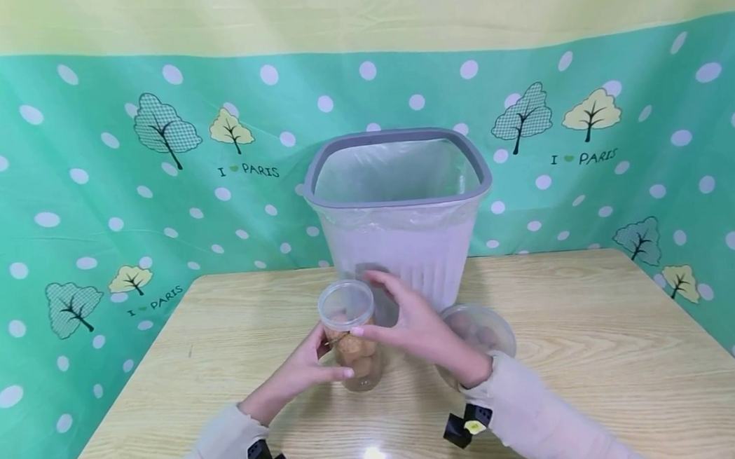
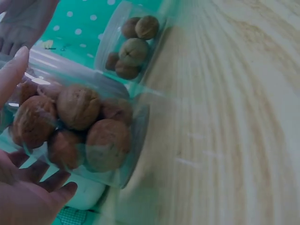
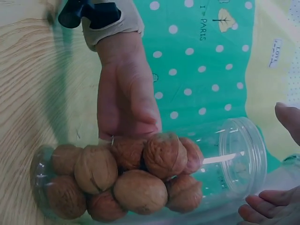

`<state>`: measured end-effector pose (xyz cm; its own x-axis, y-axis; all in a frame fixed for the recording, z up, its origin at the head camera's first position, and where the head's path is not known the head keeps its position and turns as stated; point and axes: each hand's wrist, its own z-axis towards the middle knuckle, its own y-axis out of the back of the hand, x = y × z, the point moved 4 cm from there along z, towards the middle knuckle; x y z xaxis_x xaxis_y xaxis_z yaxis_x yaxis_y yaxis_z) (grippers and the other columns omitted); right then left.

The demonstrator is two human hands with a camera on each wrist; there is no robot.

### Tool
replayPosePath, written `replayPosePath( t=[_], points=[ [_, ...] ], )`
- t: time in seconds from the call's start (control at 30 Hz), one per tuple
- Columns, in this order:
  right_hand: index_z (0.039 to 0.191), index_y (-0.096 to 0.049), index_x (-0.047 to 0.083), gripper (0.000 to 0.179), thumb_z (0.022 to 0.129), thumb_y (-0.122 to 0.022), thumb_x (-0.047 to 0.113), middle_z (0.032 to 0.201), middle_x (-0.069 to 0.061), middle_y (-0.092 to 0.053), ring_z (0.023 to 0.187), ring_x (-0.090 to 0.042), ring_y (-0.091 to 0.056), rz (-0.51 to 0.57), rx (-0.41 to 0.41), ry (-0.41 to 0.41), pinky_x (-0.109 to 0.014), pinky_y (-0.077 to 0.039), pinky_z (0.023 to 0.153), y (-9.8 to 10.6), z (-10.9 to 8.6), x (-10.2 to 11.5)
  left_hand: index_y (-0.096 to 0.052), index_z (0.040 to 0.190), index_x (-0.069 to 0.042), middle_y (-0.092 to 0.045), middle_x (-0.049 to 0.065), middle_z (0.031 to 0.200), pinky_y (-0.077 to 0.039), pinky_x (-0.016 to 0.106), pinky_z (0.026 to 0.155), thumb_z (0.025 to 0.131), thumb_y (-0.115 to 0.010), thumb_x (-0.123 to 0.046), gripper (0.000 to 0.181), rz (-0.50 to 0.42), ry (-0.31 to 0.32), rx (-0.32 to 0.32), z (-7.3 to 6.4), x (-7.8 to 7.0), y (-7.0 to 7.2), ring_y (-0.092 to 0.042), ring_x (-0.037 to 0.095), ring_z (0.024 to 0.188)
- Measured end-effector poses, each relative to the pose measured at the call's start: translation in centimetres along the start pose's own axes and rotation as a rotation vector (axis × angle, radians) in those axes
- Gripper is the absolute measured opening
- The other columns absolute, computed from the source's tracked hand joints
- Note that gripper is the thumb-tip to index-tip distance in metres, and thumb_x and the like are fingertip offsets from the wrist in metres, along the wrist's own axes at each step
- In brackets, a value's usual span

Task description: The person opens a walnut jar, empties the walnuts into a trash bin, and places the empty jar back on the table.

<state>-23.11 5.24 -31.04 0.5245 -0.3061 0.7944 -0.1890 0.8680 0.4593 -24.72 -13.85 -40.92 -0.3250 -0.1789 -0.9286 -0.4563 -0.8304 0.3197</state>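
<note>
A tall clear plastic jar of walnuts stands uncapped at the middle of the table. My left hand holds it from the left, thumb in front and fingers reaching around behind. Several brown walnuts fill its lower part, seen through the wall in both wrist views. At the jar's top right is my right hand, thumb and fingers spread wide around the rim. In the right wrist view, the fingertips of that hand appear apart from the clear rim.
A bin with a grey rim and a clear liner stands behind the jar. Right of the jar, a wide clear tub holds several more walnuts, partly hidden by my right forearm. A polka-dot curtain backs the wooden table.
</note>
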Motion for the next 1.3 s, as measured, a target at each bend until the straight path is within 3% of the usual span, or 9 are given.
replayPosePath(
  t=[0.2, 0.4, 0.57, 0.7, 0.97, 1.3],
  points=[
    [0.141, -0.038, 0.004, 0.084, 0.072, -0.082, 0.024, 0.14, -0.011, -0.046, 0.128, -0.025, -0.043, 0.0, 0.008, -0.054, -0.043, -0.033, 0.107, -1.2, 0.6, -0.1, -0.017, 0.147, 0.0, -0.028, 0.02, 0.149, -0.022, 0.058, 0.108, 0.075, -0.078, -0.013, 0.095, -0.03, 0.022, -0.004, -0.2, 0.7, -0.7, -0.026, 0.038, 0.135],
    [0.141, -0.038, 0.005, 0.089, 0.069, -0.084, 0.029, 0.144, -0.01, -0.042, 0.127, -0.026, -0.043, -0.04, -0.008, -0.043, -0.042, -0.038, 0.103, -1.9, 1.0, -0.2, -0.016, 0.15, -0.01, -0.026, 0.01, 0.152, -0.021, 0.055, 0.109, 0.074, -0.079, -0.012, 0.099, -0.058, 0.109, -0.02, -0.3, 1.1, -1.2, -0.029, 0.033, 0.135],
    [0.141, -0.038, 0.005, 0.091, 0.067, -0.085, 0.028, 0.144, -0.012, -0.041, 0.127, -0.027, -0.044, -0.044, -0.011, -0.047, -0.042, -0.039, 0.103, -2.3, 1.3, -0.1, -0.017, 0.15, -0.017, -0.027, 0.004, 0.152, -0.016, 0.055, 0.111, 0.073, -0.079, -0.008, 0.099, -0.081, 0.14, -0.025, -0.1, 1.4, -1.6, -0.028, 0.029, 0.137],
    [0.141, -0.038, 0.005, 0.088, 0.068, -0.084, 0.026, 0.145, -0.012, -0.04, 0.129, -0.027, -0.042, -0.043, -0.014, -0.043, -0.042, -0.038, 0.104, -2.4, 1.4, -0.1, -0.02, 0.149, -0.018, -0.034, 0.002, 0.149, -0.016, 0.047, 0.113, 0.072, -0.08, -0.006, 0.098, -0.105, 0.165, -0.014, 0.1, 1.9, -1.9, -0.03, 0.023, 0.136],
    [0.139, -0.04, 0.005, 0.084, 0.07, -0.083, 0.024, 0.146, -0.011, -0.04, 0.129, -0.026, -0.042, -0.041, -0.022, -0.037, -0.042, -0.038, 0.104, -2.3, 1.4, -0.1, -0.034, 0.141, -0.009, -0.052, 0.008, 0.133, -0.035, 0.022, 0.102, 0.073, -0.078, -0.003, 0.081, -0.135, 0.088, 0.035, 0.5, 2.6, -2.4, -0.05, 0.016, 0.118],
    [0.139, -0.044, 0.006, 0.083, 0.068, -0.085, 0.025, 0.145, -0.009, -0.042, 0.127, -0.026, -0.045, -0.072, -0.03, -0.056, -0.04, -0.04, 0.102, -2.0, 1.7, 0.0, -0.035, 0.14, -0.01, -0.051, 0.007, 0.134, -0.033, 0.022, 0.103, 0.073, -0.08, -0.008, 0.081, -0.08, 0.108, 0.0, 0.8, 2.7, -2.1, -0.047, 0.018, 0.121]
  ],
)
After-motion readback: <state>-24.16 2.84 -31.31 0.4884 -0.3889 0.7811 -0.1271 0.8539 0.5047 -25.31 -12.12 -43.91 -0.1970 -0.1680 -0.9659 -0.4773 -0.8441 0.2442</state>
